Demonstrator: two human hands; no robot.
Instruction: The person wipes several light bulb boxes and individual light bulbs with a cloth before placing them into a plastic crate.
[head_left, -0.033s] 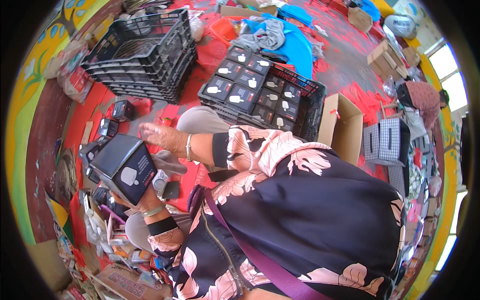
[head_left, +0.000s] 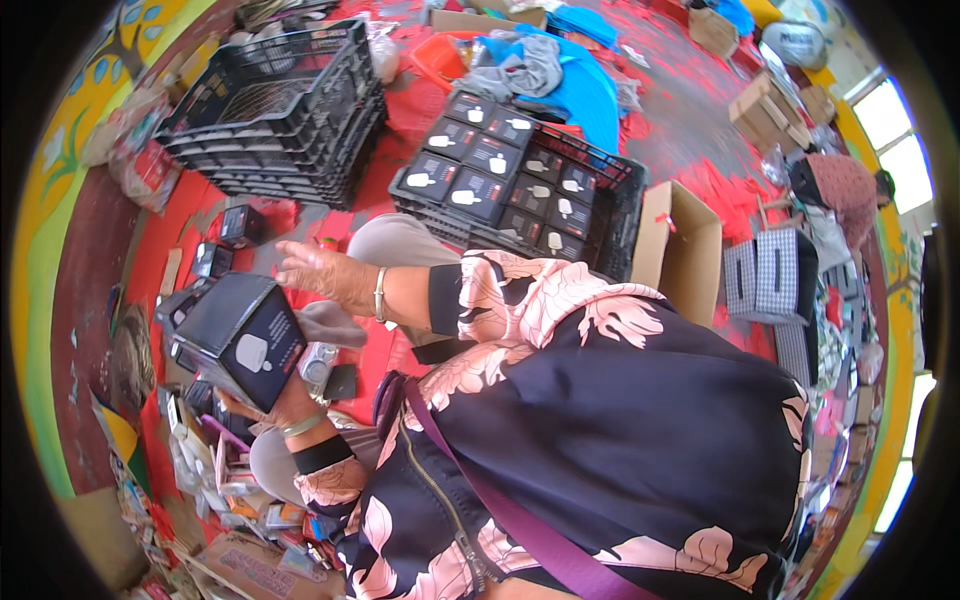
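Black box (head_left: 235,340) with a pale oval label on one face, held low at picture-left, tilted; labelled face turned down and right toward the torso. Long axis runs from upper right to lower left. Landmark: the full crate (head_left: 520,185).

Left hand (head_left: 275,405) under the box, fingers clamped on its lower edge; bangle at the wrist. Right hand (head_left: 315,270) above and right of the box, fingers spread, palm down, holding nothing; I cannot tell if it touches the box top. Hands apart, box between them.

Full crate: black plastic, up and right of the box, packed with flat black boxes, each with a small white mark on top, in rows. Empty crates (head_left: 275,110), black, stacked, left of the full crate. Open carton (head_left: 680,250), brown cardboard, just right of the full crate. Blue cloth (head_left: 575,85) and grey cloth behind the full crate. Small black boxes (head_left: 240,225) lie loose on the red floor (head_left: 400,110), lower left of the full crate, near the empty crates. Checked boxes (head_left: 770,275), far right of the full crate, past the carton. Another person (head_left: 835,185) bends beyond them.
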